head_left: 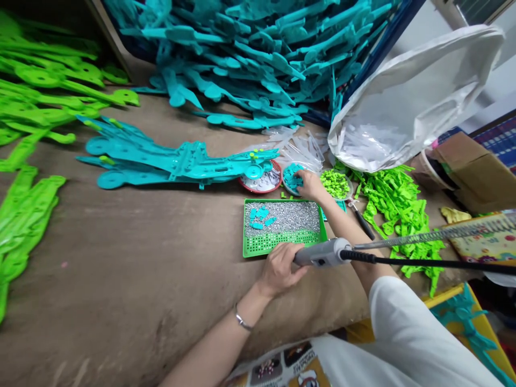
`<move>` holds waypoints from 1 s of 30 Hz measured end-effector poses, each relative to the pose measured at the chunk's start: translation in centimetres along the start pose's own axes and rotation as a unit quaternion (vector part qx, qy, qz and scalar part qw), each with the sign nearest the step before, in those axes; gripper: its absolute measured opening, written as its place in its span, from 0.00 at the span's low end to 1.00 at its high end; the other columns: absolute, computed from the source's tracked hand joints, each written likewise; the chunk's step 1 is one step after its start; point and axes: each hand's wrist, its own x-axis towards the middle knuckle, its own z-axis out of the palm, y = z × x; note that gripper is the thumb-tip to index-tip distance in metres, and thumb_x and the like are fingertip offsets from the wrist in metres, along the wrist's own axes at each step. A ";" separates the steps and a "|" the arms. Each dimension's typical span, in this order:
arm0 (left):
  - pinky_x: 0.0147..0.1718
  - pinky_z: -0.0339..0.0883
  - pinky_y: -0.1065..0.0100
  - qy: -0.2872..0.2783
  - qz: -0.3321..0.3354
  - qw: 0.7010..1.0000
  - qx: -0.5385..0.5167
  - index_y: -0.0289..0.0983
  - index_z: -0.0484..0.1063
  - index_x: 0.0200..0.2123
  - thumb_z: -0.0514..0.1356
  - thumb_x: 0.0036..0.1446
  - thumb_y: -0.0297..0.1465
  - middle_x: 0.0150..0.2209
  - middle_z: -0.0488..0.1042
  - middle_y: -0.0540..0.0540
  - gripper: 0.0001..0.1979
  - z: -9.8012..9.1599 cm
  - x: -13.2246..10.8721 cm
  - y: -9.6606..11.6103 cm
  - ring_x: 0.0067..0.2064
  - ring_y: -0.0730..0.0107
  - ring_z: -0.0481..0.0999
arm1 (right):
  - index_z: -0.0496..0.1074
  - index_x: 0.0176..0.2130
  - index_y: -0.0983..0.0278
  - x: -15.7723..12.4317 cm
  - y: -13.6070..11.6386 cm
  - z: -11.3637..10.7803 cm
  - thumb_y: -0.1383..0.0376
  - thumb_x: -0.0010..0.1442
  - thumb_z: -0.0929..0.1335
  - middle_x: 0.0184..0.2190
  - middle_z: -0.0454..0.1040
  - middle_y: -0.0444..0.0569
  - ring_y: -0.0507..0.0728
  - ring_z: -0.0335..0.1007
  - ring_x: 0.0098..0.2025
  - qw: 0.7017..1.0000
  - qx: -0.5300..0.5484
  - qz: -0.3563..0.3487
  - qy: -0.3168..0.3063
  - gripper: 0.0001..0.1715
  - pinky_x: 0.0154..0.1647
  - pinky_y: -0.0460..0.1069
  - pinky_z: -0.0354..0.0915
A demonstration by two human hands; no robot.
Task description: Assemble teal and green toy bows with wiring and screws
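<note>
My left hand [282, 269] is wrapped round a grey electric screwdriver [322, 253], whose black cable runs off to the right. My right hand [310, 185] reaches over a small bowl of turquoise plastic pieces [291, 177], fingers drawn together at its edge; whether a piece is between the fingertips is hidden. Just below lies a green perforated tray [258, 246] with many small silver screws [298, 215] and several loose turquoise pieces [258, 226]. Stacked turquoise long-necked plastic parts [161, 161] lie to the left, their right end over a red bowl of whitish pieces [264, 181].
A bowl of lime-green pieces [335, 183] and a heap of lime-green parts [403, 209] sit right. Behind are a large turquoise pile [250, 54] and a white sack [419, 97]. More green parts [40, 97] lie left. A coiled hose [443, 231] crosses at right.
</note>
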 end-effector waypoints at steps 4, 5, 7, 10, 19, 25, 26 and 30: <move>0.39 0.72 0.58 -0.002 -0.002 1.000 -0.003 0.38 0.66 0.56 0.61 0.65 0.41 0.40 0.79 0.42 0.20 -0.1 0.1 0.1 0.40 0.59 0.80 | 0.80 0.49 0.67 0.3 0.3 0.4 0.73 0.54 0.69 0.47 0.82 0.57 0.64 0.77 0.49 0.999 0.029 0.011 0.017 0.22 0.58 0.56 0.69; 0.39 0.72 0.58 -0.003 -0.002 1.000 -0.002 0.38 0.66 0.56 0.61 0.65 0.41 0.40 0.79 0.42 0.20 -0.2 0.1 0.1 0.40 0.59 0.80 | 0.81 0.46 0.67 0.4 0.5 0.4 0.73 0.54 0.69 0.45 0.83 0.56 0.64 0.78 0.49 0.999 0.040 0.015 0.020 0.20 0.58 0.56 0.69; 0.39 0.72 0.58 -0.003 -0.001 1.000 0.000 0.38 0.66 0.56 0.62 0.65 0.40 0.40 0.79 0.41 0.20 -0.2 0.1 0.1 0.40 0.58 0.80 | 0.83 0.43 0.66 0.5 0.7 0.2 0.74 0.55 0.68 0.43 0.84 0.55 0.64 0.79 0.49 0.997 0.065 0.022 0.026 0.17 0.60 0.58 0.69; 0.39 0.72 0.58 -0.005 0.002 1.000 0.002 0.38 0.66 0.56 0.61 0.65 0.41 0.41 0.80 0.41 0.20 -0.2 0.1 0.1 0.40 0.59 0.80 | 0.83 0.41 0.65 0.6 1.1 -0.5 0.74 0.54 0.68 0.42 0.84 0.54 0.63 0.79 0.50 0.992 0.113 0.040 0.044 0.16 0.62 0.59 0.68; 0.40 0.72 0.58 -0.009 -0.001 1.000 -0.005 0.38 0.66 0.56 0.61 0.65 0.41 0.41 0.80 0.42 0.21 0.1 0.0 -0.2 0.40 0.59 0.80 | 0.78 0.41 0.67 -2.4 0.2 -2.2 0.60 0.52 0.76 0.34 0.81 0.49 0.55 0.80 0.35 0.903 0.409 0.129 0.031 0.18 0.35 0.50 0.79; 0.41 0.73 0.59 0.001 -0.001 1.000 -0.007 0.38 0.67 0.55 0.61 0.65 0.40 0.41 0.80 0.42 0.20 0.0 0.2 0.1 0.40 0.60 0.80 | 0.79 0.35 0.64 -6.3 -3.8 -0.9 0.57 0.43 0.80 0.29 0.78 0.44 0.50 0.74 0.29 0.824 0.547 0.142 -0.034 0.20 0.30 0.47 0.75; 0.41 0.73 0.59 0.000 -0.004 1.000 -0.008 0.38 0.67 0.55 0.62 0.65 0.40 0.41 0.80 0.42 0.20 -0.1 0.2 0.1 0.41 0.60 0.80 | 0.80 0.35 0.64 -6.8 -4.5 -0.4 0.57 0.45 0.80 0.28 0.78 0.44 0.49 0.71 0.27 0.834 0.535 0.131 -0.039 0.19 0.29 0.46 0.72; 0.40 0.72 0.59 -0.001 -0.012 1.000 -0.010 0.38 0.66 0.55 0.63 0.64 0.38 0.40 0.79 0.42 0.19 -0.1 0.3 0.2 0.40 0.60 0.80 | 0.81 0.34 0.64 -8.3 -6.7 1.7 0.56 0.47 0.79 0.26 0.78 0.43 0.48 0.68 0.25 0.849 0.513 0.106 -0.068 0.17 0.27 0.46 0.68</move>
